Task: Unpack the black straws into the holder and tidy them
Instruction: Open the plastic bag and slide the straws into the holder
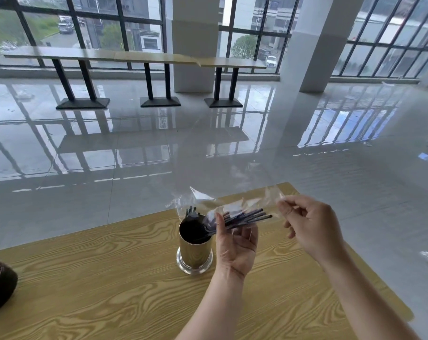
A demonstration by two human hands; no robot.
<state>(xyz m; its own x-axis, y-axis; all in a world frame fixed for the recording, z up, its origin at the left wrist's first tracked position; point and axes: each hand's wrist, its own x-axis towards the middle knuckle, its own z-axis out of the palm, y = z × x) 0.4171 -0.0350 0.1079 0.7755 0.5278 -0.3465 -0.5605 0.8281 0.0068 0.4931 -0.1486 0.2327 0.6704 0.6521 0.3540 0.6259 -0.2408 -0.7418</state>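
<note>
Desk (85,278) of yellow wood grain lies under you. Your left hand (237,244), at centre, grips a bundle of black straws (247,218) inside a clear wrapper (232,207), tips pointing to 2 o'clock. Your right hand (311,224), at 3 o'clock of it, pinches the wrapper's far end. Gold holder (195,251) stands upright at 9 o'clock of the left hand, with a few straws in it.
</note>
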